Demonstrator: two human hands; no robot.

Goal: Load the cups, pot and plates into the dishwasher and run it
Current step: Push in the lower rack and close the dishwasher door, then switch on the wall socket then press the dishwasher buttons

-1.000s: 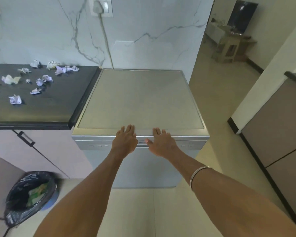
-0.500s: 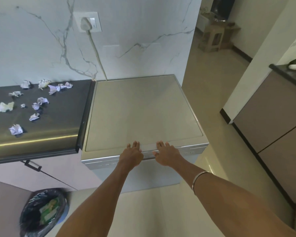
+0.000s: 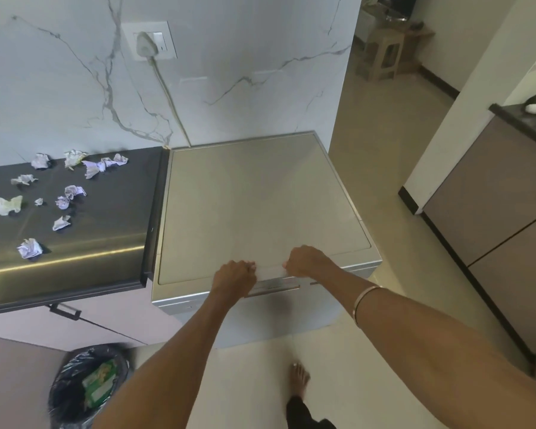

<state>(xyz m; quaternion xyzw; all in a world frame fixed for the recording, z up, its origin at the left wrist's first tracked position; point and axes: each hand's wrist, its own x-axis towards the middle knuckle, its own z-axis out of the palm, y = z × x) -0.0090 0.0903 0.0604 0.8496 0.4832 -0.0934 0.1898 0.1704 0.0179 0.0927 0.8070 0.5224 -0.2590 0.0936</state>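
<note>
The silver dishwasher (image 3: 260, 205) stands against the marble wall, its flat top bare. My left hand (image 3: 234, 277) and my right hand (image 3: 310, 264) sit side by side at its front edge. Both have their fingers curled over the top edge of the dishwasher door (image 3: 273, 287), just above the handle strip. The door front below is mostly hidden by my forearms. No cups, pot or plates are in view.
A dark counter (image 3: 106, 230) on the left carries several crumpled papers (image 3: 30, 247). A bin with a black liner (image 3: 87, 385) stands on the floor at lower left. Brown cabinets (image 3: 502, 230) line the right. My bare foot (image 3: 297, 379) is on the tiled floor.
My fingers, flat on the dishwasher's front edge before, are now curled over the door's top edge. The view has pulled back and up, showing the floor and my foot.
</note>
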